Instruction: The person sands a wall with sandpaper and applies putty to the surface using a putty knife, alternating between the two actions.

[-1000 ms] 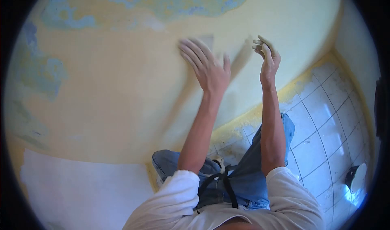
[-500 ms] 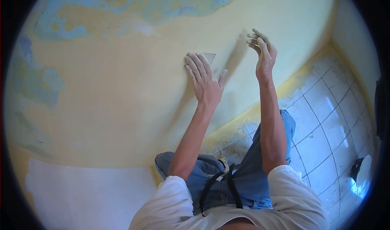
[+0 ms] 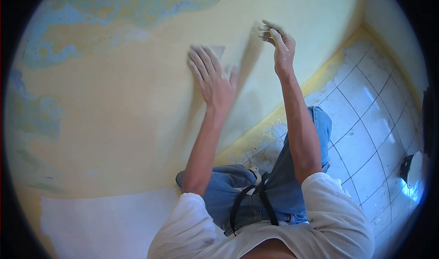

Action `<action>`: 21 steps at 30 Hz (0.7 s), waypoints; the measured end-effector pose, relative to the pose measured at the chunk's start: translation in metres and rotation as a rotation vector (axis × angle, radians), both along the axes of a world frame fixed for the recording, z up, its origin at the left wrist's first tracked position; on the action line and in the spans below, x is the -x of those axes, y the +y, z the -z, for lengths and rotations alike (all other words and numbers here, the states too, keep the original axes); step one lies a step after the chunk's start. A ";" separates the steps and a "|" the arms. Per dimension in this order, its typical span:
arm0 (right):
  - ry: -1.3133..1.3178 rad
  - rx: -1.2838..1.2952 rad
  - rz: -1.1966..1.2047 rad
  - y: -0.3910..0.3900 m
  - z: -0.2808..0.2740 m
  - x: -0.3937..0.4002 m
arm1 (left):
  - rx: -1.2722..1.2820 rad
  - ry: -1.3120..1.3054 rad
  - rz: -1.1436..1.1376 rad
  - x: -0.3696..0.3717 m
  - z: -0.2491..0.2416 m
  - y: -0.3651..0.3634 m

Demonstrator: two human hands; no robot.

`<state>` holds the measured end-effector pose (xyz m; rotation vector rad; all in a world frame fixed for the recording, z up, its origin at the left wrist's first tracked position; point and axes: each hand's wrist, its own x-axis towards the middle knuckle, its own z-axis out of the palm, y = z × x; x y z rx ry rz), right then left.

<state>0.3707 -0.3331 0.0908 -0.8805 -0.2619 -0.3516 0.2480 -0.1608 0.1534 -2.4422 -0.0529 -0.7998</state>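
left hand is a bit blurry but its fingers are straight and pretty much side by side, thumb poking out. there's a thin grey sheet behind those fingers, against the patchy wall, one corner sticking out just right of the fingertips. right hand is further right, dusty fingers loosely curled with small gaps, can't tell if they touch the wall. tiled floor sits below and right of those fingers.
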 end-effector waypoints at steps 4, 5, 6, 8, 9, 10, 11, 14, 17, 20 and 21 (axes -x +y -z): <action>-0.026 0.054 0.026 0.001 -0.001 0.002 | -0.064 -0.194 0.030 -0.027 -0.067 -0.006; -0.013 0.025 0.018 -0.001 -0.001 0.005 | -0.013 -0.062 0.111 -0.025 -0.055 -0.006; -0.011 -0.008 0.018 -0.002 -0.004 0.003 | 0.033 0.059 0.199 -0.025 -0.036 -0.004; 0.001 -0.053 0.011 -0.001 -0.005 0.002 | -0.107 0.239 0.242 -0.015 -0.022 0.005; 0.014 -0.060 0.009 0.003 -0.001 -0.001 | -0.288 0.296 0.202 -0.009 -0.022 0.012; 0.027 -0.069 0.019 0.000 -0.002 -0.005 | -0.472 0.351 0.171 -0.010 -0.026 0.015; 0.001 -0.065 0.041 -0.003 -0.002 -0.012 | -0.367 0.311 0.192 -0.016 -0.032 0.018; -0.020 -0.065 0.054 -0.009 -0.002 -0.005 | -0.094 0.241 0.258 -0.006 -0.066 0.019; 0.016 -0.103 0.059 -0.018 0.004 -0.010 | -0.202 0.323 0.266 -0.001 -0.091 0.031; -0.461 -0.081 -0.526 -0.062 0.054 -0.071 | -0.364 0.335 0.188 0.005 -0.124 0.038; -0.574 -0.028 -0.656 -0.069 0.062 -0.079 | -0.390 0.318 0.188 0.009 -0.132 0.042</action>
